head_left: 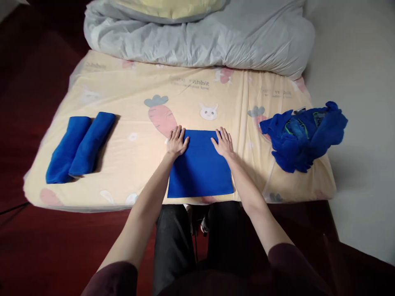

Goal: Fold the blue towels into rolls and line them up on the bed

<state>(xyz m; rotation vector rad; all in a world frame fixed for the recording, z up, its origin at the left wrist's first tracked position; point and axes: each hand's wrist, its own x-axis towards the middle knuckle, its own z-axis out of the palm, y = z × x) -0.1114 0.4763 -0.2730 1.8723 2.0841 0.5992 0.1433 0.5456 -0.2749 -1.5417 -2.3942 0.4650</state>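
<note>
A blue cloth (pixel 200 168) lies flat and square near the front edge of the bed. My left hand (pixel 177 142) rests on its far left corner, fingers stretched out. On the far right corner lies my right hand (pixel 223 143), its fingers spread too. Both palms touch the cloth and neither grips it. To the left sit two rolled blue cloths (pixel 68 150), side by side and slanted. A crumpled heap of blue cloths (pixel 308 135) is at the right, with some darker, green-edged fabric showing among the folds.
The bed (pixel 132 156) has a pale yellow sheet printed with carrots and rabbits. A bunched grey quilt (pixel 197 39) runs along its far side, under a yellow pillow-like item (pixel 173 7). A light wall (pixel 354 82) stands close on the right. Dark red floor (pixel 61 246) surrounds the front.
</note>
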